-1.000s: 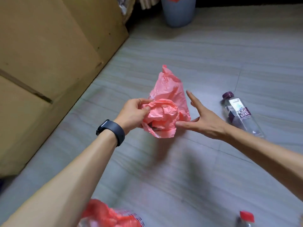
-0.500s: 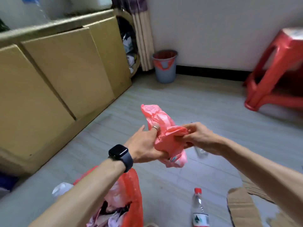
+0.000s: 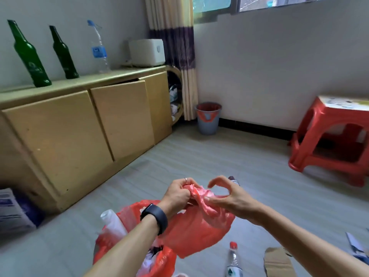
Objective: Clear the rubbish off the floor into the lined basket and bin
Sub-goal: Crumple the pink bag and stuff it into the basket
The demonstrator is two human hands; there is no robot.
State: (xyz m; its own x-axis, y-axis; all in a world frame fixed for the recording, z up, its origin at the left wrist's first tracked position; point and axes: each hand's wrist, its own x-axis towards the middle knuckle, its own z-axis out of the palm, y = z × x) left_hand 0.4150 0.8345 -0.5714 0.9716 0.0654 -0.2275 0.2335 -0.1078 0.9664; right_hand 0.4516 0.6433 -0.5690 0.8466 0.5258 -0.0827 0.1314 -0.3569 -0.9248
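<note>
Left hand (image 3: 178, 193) grips one end of a crumpled pink plastic bag (image 3: 201, 196). Right hand (image 3: 227, 198) pinches the other end under the thumb, forefinger arched clear. The bag is held in the air directly above the red-lined basket (image 3: 165, 260) (which holds a white bottle (image 3: 111, 218) and scraps).

Step in hand, as I read it: wadding the bag small before dropping it in. The next move calls for both hands to let go over the liner's mouth, or to push the wad down so it doesn't spring back out.

Floor rubbish in view:
- one red-capped bottle (image 3: 233, 258)
- one purple-capped bottle (image 3: 232, 179), half hidden behind the right hand
- one cardboard scrap (image 3: 277, 260)
- some paper (image 3: 357, 246) at the right edge

One lined bin (image 3: 208, 120) stands by the far wall. On the cabinet (image 3: 60, 132) are green glass bottles (image 3: 30, 56), two, and one clear water bottle (image 3: 98, 48).
</note>
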